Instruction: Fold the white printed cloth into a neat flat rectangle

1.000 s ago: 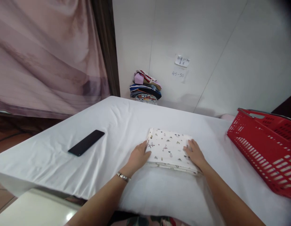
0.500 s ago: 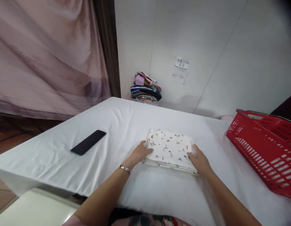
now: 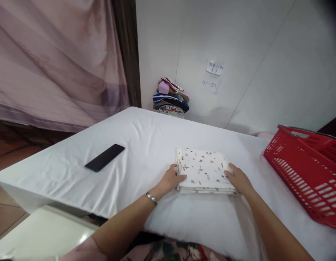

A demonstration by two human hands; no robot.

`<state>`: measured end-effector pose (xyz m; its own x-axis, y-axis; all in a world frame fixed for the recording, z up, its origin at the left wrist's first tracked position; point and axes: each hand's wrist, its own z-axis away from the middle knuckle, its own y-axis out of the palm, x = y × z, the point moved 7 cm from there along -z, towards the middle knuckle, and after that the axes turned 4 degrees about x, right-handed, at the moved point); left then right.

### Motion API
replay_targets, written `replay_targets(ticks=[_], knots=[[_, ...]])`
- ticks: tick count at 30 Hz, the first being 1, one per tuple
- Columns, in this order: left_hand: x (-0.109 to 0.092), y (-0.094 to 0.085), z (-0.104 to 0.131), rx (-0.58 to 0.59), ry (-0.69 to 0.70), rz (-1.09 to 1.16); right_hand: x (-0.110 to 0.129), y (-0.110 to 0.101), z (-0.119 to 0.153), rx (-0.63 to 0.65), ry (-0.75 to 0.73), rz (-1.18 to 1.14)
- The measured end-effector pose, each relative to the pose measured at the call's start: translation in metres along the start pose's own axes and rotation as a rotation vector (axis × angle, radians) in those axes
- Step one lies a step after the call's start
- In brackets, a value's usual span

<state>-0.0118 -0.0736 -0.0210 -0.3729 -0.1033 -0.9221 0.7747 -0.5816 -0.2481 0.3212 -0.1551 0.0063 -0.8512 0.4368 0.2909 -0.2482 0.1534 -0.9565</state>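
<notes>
A folded white cloth (image 3: 204,168) with a small scattered print lies in layers on the white-covered table (image 3: 146,145). My left hand (image 3: 172,178), with a silver bracelet at the wrist, grips the cloth's left edge, thumb on top and fingers at the side. On the opposite edge my right hand (image 3: 239,178) holds the cloth in the same way, its thumb over the top layer. The undersides of the fingers are partly hidden by the cloth.
A black phone (image 3: 105,157) lies to the left on the table. At the right stands a red plastic basket (image 3: 301,170). Folded clothes (image 3: 171,98) are stacked beyond the far edge, by a wall with paper notes (image 3: 213,76). A white stool-like surface (image 3: 45,232) is lower left.
The cloth has turned slightly and sits a little further right in view, with both hands still on its edges. The view itself has shifted a little.
</notes>
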Motion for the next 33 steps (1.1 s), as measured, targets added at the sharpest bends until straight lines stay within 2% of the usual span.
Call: replay_targets(ticks=[3,5,10,13,16,20,26,33], knots=[[0.000,-0.001,0.001,-0.004,-0.015,0.009,0.035,-0.008,0.009,-0.072,-0.138,0.103],[-0.001,0.000,0.003,-0.001,-0.029,0.010,0.065,-0.007,0.019,-0.079,-0.243,0.058],[-0.002,0.002,0.008,0.024,-0.059,-0.043,0.139,0.015,0.046,0.099,-0.479,-0.201],[-0.007,-0.004,0.006,0.055,-0.049,-0.164,0.169,0.020,0.051,0.141,-0.539,-0.296],[-0.019,-0.016,-0.004,0.025,0.000,-0.301,0.189,0.021,0.045,0.133,-0.535,-0.319],[-0.034,-0.028,-0.023,-0.074,0.030,-0.445,0.212,0.029,0.035,0.113,-0.531,-0.269],[-0.034,-0.024,-0.038,-0.169,0.016,-0.467,0.217,0.045,0.032,0.129,-0.475,-0.174],[-0.028,-0.018,-0.044,-0.081,-0.044,-0.304,0.212,0.047,0.028,0.095,-0.454,-0.237]])
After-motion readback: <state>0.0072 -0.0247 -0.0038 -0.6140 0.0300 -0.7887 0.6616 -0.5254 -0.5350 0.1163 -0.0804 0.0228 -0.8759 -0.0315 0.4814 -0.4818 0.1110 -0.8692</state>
